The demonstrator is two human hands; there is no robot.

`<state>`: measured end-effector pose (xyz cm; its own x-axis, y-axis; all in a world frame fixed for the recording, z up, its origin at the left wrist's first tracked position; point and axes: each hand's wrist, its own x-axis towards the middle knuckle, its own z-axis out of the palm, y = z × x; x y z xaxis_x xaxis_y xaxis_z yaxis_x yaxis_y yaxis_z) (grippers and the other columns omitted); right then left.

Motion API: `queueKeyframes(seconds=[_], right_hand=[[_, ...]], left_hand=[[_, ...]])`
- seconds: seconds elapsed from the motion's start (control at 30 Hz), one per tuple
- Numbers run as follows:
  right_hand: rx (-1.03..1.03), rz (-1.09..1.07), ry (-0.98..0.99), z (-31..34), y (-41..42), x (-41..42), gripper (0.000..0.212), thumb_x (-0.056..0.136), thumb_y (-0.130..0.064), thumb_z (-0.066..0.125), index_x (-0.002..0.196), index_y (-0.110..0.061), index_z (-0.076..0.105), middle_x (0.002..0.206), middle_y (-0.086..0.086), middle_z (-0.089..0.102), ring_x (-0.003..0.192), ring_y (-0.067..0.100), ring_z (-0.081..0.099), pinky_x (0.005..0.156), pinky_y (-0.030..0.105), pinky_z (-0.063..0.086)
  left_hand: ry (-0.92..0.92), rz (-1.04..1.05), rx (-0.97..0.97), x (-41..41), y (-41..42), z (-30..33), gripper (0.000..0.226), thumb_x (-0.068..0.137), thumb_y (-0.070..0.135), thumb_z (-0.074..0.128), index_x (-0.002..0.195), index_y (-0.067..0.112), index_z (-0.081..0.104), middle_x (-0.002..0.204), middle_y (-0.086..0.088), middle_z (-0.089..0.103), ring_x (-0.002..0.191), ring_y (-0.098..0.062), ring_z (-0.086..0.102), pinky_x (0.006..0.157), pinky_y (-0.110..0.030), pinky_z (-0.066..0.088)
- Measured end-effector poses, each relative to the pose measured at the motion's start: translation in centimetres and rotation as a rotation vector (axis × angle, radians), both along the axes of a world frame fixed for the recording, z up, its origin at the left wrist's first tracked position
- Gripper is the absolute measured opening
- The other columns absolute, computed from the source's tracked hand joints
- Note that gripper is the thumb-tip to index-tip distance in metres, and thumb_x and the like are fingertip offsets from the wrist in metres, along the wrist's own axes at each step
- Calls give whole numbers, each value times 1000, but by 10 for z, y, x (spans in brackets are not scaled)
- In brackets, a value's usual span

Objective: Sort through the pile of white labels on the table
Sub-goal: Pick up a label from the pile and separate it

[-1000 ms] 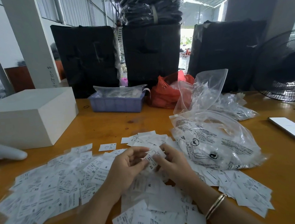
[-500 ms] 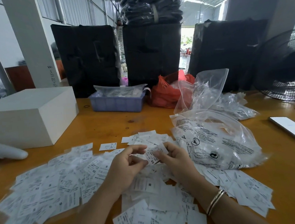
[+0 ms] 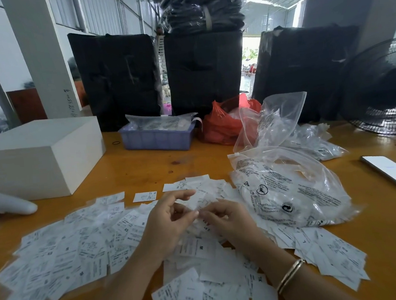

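Observation:
A wide pile of white labels [image 3: 70, 250] covers the near part of the orange table [image 3: 146, 168], spreading to the front [image 3: 199, 294] and to the right [image 3: 323, 246]. Some show size letters such as S, M and XS. Over the middle of the pile, my left hand [image 3: 167, 223] and my right hand [image 3: 228, 220] meet fingertip to fingertip. Together they pinch one small blurred label [image 3: 200, 201] just above the heap. My left index finger sticks out above it. A gold bangle sits on my right wrist.
A clear plastic bag [image 3: 288, 190] full of labels lies right of my hands, with more clear bags behind it. A white box [image 3: 38, 155] and a white handheld device [image 3: 9, 206] are at left. A purple basket [image 3: 156, 139], a red bag [image 3: 223, 124], a phone [image 3: 393, 171] and a fan [image 3: 381, 88] stand farther off.
Both hands have lifted slightly and drawn closer at the fingertips. The label between them has turned and is now blurred. The pile has hardly shifted.

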<state>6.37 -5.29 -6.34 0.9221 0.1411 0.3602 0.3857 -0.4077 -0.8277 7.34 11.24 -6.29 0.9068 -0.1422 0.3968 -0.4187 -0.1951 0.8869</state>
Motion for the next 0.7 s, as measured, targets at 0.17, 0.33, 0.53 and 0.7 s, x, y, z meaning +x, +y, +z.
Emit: queueKeyframes(seconds=[0.17, 0.33, 0.53, 0.7], right_hand=[[93, -72, -34, 2, 0, 1, 21, 85, -19, 69, 70, -33, 67, 65, -7, 66, 63, 8, 58, 60, 15, 45], [155, -78, -40, 2, -1, -1, 24, 91, -16, 60, 90, -39, 65, 83, -6, 70, 76, 12, 64, 69, 24, 53], [488, -128, 31, 3, -8, 0, 45, 88, -17, 65, 117, -47, 49, 75, -3, 71, 72, 13, 63, 68, 15, 50], [475, -98, 76, 3, -6, 0, 33, 84, -21, 69, 107, -43, 59, 72, -2, 70, 71, 19, 58, 60, 18, 48]], left_hand=[[68, 29, 82, 2, 1, -1, 21, 79, 40, 69, 99, 38, 63, 92, 17, 67, 83, 3, 62, 65, -13, 50], [32, 71, 157, 3, 2, -1, 5, 83, 31, 67, 79, 32, 70, 78, 24, 70, 78, 5, 64, 64, -6, 47], [79, 79, 159, 3, 3, -2, 6, 80, 38, 66, 76, 36, 69, 78, 28, 70, 81, 8, 63, 63, -5, 46], [79, 76, 172, 3, 1, 0, 7, 76, 43, 64, 77, 37, 68, 75, 30, 68, 79, 9, 63, 60, -3, 45]])
